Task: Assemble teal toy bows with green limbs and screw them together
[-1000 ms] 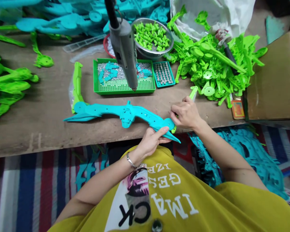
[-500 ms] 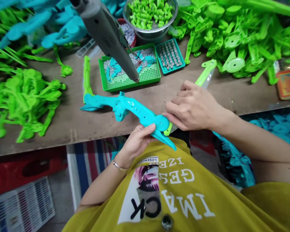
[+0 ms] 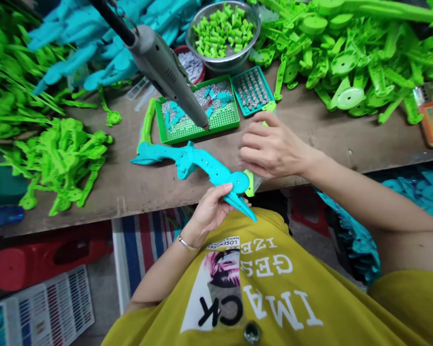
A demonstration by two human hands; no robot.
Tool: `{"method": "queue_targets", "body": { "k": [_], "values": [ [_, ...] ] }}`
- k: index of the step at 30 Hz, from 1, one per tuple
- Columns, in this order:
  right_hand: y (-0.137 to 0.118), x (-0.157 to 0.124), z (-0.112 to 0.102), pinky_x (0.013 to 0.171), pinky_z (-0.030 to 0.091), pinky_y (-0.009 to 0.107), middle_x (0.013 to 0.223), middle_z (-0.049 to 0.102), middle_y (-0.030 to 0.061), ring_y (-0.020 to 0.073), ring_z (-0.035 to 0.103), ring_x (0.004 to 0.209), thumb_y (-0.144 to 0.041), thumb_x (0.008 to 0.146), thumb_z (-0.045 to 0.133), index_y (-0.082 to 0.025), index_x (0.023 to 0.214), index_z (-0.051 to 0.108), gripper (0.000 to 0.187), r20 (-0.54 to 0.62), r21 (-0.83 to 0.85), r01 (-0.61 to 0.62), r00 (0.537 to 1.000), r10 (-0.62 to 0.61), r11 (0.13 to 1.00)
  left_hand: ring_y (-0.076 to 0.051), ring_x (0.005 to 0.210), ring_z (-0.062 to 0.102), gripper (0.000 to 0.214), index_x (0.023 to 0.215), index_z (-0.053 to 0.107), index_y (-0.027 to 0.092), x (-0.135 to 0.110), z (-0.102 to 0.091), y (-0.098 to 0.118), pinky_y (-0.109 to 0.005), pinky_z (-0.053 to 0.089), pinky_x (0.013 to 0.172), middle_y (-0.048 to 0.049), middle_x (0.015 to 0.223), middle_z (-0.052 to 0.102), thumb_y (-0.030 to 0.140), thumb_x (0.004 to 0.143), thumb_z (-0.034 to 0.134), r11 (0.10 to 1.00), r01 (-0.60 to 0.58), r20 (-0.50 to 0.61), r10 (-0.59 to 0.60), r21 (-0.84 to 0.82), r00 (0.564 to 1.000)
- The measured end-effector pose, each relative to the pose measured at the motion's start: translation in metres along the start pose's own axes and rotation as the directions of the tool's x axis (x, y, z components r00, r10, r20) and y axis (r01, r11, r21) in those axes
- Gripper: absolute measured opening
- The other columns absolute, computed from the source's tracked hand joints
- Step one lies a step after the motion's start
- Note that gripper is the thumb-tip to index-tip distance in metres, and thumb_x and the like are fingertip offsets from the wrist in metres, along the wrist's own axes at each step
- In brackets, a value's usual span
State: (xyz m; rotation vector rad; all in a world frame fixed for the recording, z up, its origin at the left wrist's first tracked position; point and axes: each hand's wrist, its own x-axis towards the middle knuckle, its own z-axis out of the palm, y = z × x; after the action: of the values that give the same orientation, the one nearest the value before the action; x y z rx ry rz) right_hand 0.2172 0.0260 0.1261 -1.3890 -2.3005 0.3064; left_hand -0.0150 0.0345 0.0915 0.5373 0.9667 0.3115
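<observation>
My left hand [image 3: 212, 209] grips the right end of a turquoise plastic bow-shaped part [image 3: 211, 166], its thumb lying on top beside the round joint and pointed tip. My right hand [image 3: 270, 146] is closed around a bright green plastic arm [image 3: 250, 182], whose lower end meets the underside of that round joint. The arm's other end shows above my knuckles, and its middle is hidden by my fingers. At the far left end of the turquoise part, a second green arm [image 3: 148, 120] points up and away across the table. Some clear film shows by the right-hand arm.
A grey electric screwdriver [image 3: 173, 79] hangs over a green tray [image 3: 202, 132] of screws and small turquoise pieces. Behind are a teal tray [image 3: 274, 91] of round metal pieces and a metal bowl [image 3: 234, 62] of green bits. Green arms [image 3: 65, 158] are heaped on both sides.
My right hand has swung the green arm from pointing up and right to pointing more straight away from me. My left hand still holds the turquoise part; the view has shifted slightly.
</observation>
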Motion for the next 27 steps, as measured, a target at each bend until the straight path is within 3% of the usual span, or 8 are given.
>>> {"method": "queue_targets", "body": {
  "k": [2, 5, 8, 13, 16, 22, 27],
  "values": [
    [-0.015, -0.012, 0.006, 0.094, 0.044, 0.047, 0.096, 0.070, 0.0023, 0.0217, 0.062, 0.096, -0.032, 0.097, 0.047, -0.028, 0.090, 0.068, 0.023, -0.194, -0.013, -0.055, 0.980, 0.051, 0.998, -0.022, 0.065, 0.074, 0.024, 0.086, 0.071, 0.014, 0.002, 0.004, 0.000, -0.048, 0.064, 0.082, -0.0050, 0.073, 0.075, 0.033, 0.074, 0.079, 0.999, -0.014, -0.029, 0.013, -0.030, 0.999],
    [-0.050, -0.039, 0.023, 0.072, 0.049, 0.038, 0.077, 0.067, 0.0028, 0.0186, 0.061, 0.074, -0.024, 0.095, 0.051, -0.026, 0.093, 0.071, 0.020, -0.381, 0.185, -0.130, 0.904, 0.193, 0.974, -0.021, 0.069, 0.074, 0.023, 0.090, 0.071, 0.015, 0.006, 0.010, -0.002, -0.046, 0.063, 0.086, -0.0034, 0.079, 0.077, 0.031, 0.075, 0.078, 0.995, -0.058, -0.044, 0.055, -0.080, 0.998],
    [-0.079, -0.061, 0.046, 0.064, 0.048, 0.035, 0.076, 0.067, 0.0037, 0.0172, 0.060, 0.067, -0.016, 0.094, 0.053, -0.022, 0.106, 0.073, 0.024, -0.417, 0.386, -0.198, 0.834, 0.362, 0.901, -0.017, 0.068, 0.072, 0.022, 0.089, 0.071, 0.016, 0.013, 0.013, -0.004, -0.039, 0.063, 0.084, -0.0007, 0.080, 0.077, 0.029, 0.074, 0.079, 0.988, -0.091, -0.064, 0.084, -0.124, 0.994],
    [-0.095, -0.073, 0.075, 0.074, 0.049, 0.039, 0.088, 0.066, 0.0074, 0.0207, 0.060, 0.083, -0.015, 0.095, 0.053, -0.020, 0.120, 0.073, 0.032, -0.423, 0.481, -0.302, 0.742, 0.520, 0.823, -0.012, 0.071, 0.069, 0.023, 0.086, 0.071, 0.017, 0.022, 0.016, -0.009, -0.026, 0.060, 0.080, 0.0015, 0.084, 0.077, 0.029, 0.071, 0.083, 0.972, -0.163, -0.116, 0.144, -0.171, 0.983],
    [-0.095, -0.073, 0.087, 0.081, 0.051, 0.041, 0.099, 0.066, 0.0084, 0.0213, 0.061, 0.091, -0.017, 0.097, 0.052, -0.023, 0.131, 0.067, 0.038, -0.386, 0.555, -0.304, 0.730, 0.564, 0.774, -0.011, 0.076, 0.068, 0.027, 0.084, 0.073, 0.017, 0.025, 0.019, -0.011, -0.024, 0.057, 0.084, 0.0022, 0.086, 0.077, 0.031, 0.066, 0.088, 0.961, -0.199, -0.095, 0.184, -0.194, 0.978],
    [-0.089, -0.075, 0.104, 0.080, 0.053, 0.037, 0.100, 0.065, 0.0062, 0.0186, 0.062, 0.091, -0.020, 0.099, 0.052, -0.027, 0.138, 0.063, 0.042, -0.404, 0.639, -0.214, 0.725, 0.558, 0.739, -0.012, 0.080, 0.067, 0.030, 0.084, 0.074, 0.017, 0.025, 0.025, -0.014, -0.027, 0.054, 0.092, 0.0020, 0.087, 0.076, 0.035, 0.066, 0.090, 0.950, -0.241, -0.073, 0.231, -0.199, 0.970],
    [-0.079, -0.076, 0.110, 0.079, 0.056, 0.032, 0.100, 0.063, 0.0066, 0.0161, 0.064, 0.090, -0.021, 0.099, 0.053, -0.024, 0.138, 0.063, 0.040, -0.396, 0.688, -0.132, 0.756, 0.522, 0.713, -0.013, 0.083, 0.067, 0.028, 0.088, 0.072, 0.018, 0.028, 0.025, -0.017, -0.028, 0.053, 0.092, 0.0014, 0.090, 0.075, 0.035, 0.070, 0.086, 0.950, -0.244, -0.089, 0.231, -0.195, 0.969]
  ]
}}
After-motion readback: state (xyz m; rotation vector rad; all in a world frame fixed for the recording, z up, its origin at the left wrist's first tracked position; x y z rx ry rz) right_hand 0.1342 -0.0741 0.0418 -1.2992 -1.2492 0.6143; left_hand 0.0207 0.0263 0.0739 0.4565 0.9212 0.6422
